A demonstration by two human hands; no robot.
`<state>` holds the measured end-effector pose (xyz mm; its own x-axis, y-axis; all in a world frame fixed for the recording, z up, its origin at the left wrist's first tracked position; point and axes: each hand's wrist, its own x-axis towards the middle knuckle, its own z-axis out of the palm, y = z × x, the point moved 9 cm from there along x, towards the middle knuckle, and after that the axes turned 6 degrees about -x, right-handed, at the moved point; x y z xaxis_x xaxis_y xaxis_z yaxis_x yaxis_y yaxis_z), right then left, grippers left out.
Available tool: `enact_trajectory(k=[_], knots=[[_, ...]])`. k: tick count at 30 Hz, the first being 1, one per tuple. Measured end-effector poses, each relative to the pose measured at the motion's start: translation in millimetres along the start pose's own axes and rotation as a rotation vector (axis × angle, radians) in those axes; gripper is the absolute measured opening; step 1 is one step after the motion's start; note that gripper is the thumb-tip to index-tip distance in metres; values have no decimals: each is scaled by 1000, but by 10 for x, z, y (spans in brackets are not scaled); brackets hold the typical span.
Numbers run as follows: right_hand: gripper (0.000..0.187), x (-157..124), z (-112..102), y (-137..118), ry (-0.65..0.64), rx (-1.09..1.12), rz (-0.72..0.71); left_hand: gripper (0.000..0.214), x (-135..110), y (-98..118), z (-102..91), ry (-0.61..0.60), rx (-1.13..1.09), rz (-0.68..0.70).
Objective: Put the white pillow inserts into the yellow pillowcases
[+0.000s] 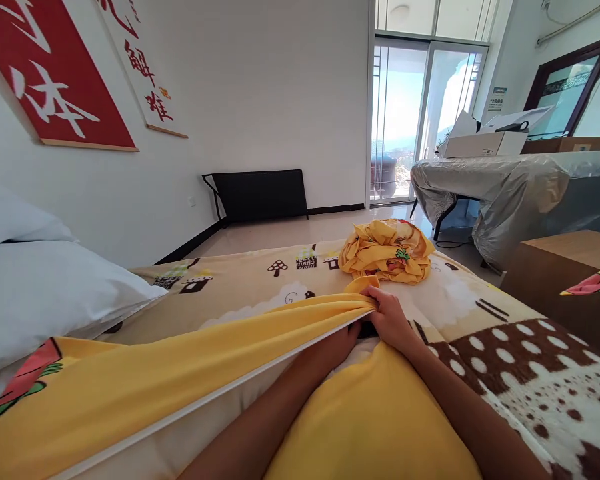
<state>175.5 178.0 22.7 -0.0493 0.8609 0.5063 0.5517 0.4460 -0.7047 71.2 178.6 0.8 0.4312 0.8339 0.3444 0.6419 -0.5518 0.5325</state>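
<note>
A yellow fabric cover (190, 353) with a white-edged opening and an off-white inner side stretches from the lower left to my hands. My right hand (387, 317) is closed around its gathered far end, thumb and fingers wrapped over the folds. Close beside it, my left hand (347, 337) reaches under the white edge into the opening. Its fingers are hidden by the cloth, so I cannot tell their grip. More yellow cloth bulges up between my forearms. Just beyond my hands lies a crumpled bundle of yellow printed cloth (387, 253) on the patterned bedding (250, 283).
White pillows (55, 287) lie at the left. A brown dotted blanket (545, 373) covers the right side. Beyond stand a cardboard box (555, 287) and a plastic-covered table (500, 180) carrying boxes. A black folded panel (260, 195) leans by the wall.
</note>
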Motion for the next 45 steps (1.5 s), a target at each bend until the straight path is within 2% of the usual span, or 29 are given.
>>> enact_trajectory(k=[3, 7, 11, 18, 23, 26, 28, 30, 34, 37, 39, 42, 43, 45], knots=[[29, -16, -44, -40, 42, -53, -23, 36, -70, 34, -93, 28, 25, -31], [32, -18, -65, -41, 61, -72, -9, 38, -85, 62, -73, -40, -111, -61], [31, -9, -71, -46, 60, -78, -16, 40, -63, 17, -70, -43, -212, -108], [35, -15, -82, -35, 70, -80, 2, 37, -4, -35, 119, -138, -196, -31], [36, -12, -76, -22, 77, -96, 11, 33, 61, -60, 180, -185, -263, -72], [34, -10, -77, -11, 64, -175, 36, 31, 65, 40, 160, -222, -318, -9], [34, -14, -79, -11, 52, -215, 53, 26, 17, 124, 198, -308, -354, 60], [36, -20, -72, -18, 33, -209, 61, 22, -58, 193, 240, -381, -294, 144], [40, -32, -49, -43, 13, -146, 53, 24, -152, 301, 191, -322, -63, 304], [41, -29, -41, -35, 26, -105, 56, 26, -178, 384, 169, -326, -51, 357], [40, -20, -31, -10, 35, -74, 66, 28, -157, 392, 129, -312, -113, 318], [36, -7, -10, 26, 34, -20, 74, 32, -116, 306, 57, -241, -240, 173], [36, -6, -10, 34, 36, -9, 75, 32, -120, 283, 49, -225, -235, 148], [37, -13, -24, 38, 49, -7, 74, 30, -157, 298, 49, -203, -122, 182]])
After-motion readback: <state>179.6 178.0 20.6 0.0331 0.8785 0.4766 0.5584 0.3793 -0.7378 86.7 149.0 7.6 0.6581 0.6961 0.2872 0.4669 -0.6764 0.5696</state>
